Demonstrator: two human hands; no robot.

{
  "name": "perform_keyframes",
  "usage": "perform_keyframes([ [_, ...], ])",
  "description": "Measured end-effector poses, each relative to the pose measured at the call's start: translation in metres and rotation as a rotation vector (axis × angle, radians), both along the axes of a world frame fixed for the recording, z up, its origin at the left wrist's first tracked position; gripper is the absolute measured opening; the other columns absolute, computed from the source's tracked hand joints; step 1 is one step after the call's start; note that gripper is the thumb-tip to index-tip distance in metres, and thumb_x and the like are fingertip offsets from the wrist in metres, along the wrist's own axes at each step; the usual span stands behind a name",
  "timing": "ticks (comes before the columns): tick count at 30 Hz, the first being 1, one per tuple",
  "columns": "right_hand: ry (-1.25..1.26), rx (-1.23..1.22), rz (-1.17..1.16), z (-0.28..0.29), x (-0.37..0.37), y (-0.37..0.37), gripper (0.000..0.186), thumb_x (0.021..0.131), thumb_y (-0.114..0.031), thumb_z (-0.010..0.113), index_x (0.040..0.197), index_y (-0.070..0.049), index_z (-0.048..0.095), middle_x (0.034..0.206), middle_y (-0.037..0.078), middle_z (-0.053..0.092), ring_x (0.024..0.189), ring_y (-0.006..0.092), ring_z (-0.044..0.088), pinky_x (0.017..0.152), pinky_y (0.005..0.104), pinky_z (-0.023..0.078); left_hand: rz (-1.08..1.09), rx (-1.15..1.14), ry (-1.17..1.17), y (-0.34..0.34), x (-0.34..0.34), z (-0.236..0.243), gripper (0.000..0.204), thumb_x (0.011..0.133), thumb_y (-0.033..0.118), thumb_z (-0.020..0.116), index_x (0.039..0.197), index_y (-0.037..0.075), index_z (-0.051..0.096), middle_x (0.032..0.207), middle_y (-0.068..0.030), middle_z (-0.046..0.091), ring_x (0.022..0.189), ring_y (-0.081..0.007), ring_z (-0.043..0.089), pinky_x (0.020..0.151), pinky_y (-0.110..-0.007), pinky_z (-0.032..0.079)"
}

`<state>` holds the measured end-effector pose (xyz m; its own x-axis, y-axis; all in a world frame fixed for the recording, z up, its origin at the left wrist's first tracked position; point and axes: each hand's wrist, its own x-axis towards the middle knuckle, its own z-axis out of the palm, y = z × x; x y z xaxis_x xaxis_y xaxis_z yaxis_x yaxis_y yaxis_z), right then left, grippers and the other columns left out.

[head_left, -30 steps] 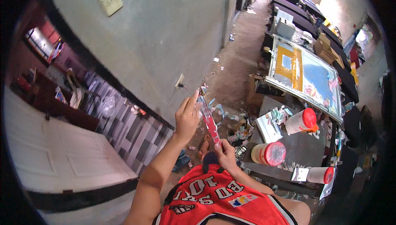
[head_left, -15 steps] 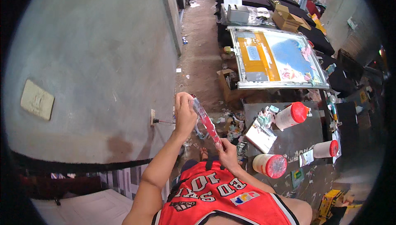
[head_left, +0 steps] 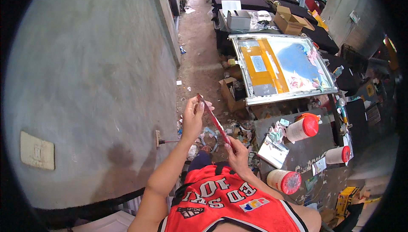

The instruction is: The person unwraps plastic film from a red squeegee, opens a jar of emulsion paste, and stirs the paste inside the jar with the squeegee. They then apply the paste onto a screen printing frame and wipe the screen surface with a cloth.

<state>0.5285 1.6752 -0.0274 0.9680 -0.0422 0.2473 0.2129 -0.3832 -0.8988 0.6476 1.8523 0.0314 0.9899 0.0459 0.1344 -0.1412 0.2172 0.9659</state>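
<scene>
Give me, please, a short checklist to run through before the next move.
1. Right hand gripping the red strip's near end: ok.
2. Left hand firmly gripping its far end: cannot tell; it is at that end.
3. Red lids on the three tubs: ok.
4. Floor free of litter: not ok; scraps lie beyond the hands.
5. Whole cord visible: not ok; it disappears behind the left arm.

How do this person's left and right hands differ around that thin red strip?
The left hand is at the far end of the red strip; the right hand grips the near end. The left hand is farther from the red shirt, the right hand closer. Both hands are bare.
</scene>
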Motion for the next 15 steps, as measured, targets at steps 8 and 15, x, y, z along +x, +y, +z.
perform_keyframes([
  [8,-0.114,-0.112,-0.081,0.009,0.053,0.008,0.049,0.091,0.001,0.067,0.138,-0.007,0.058,0.101,0.012,0.056,0.085,0.0221,0.057,0.070,0.0307,0.048,-0.102,-0.284,0.052,0.002,0.049,0.030,0.037,0.109,0.015,0.039,0.138,-0.007,0.043,0.116,-0.0194,0.066,0.105,-0.0262,0.068,0.095,-0.038,0.055],
  [15,-0.145,-0.213,-0.156,0.016,0.099,0.006,0.055,0.084,-0.001,0.072,0.137,-0.008,0.058,0.094,0.014,0.058,0.082,0.0264,0.056,0.071,0.0356,0.048,-0.088,-0.202,-0.030,-0.005,0.103,0.029,0.034,0.107,0.020,0.044,0.134,-0.002,0.045,0.106,-0.0179,0.066,0.094,-0.0267,0.069,0.089,-0.041,0.057],
])
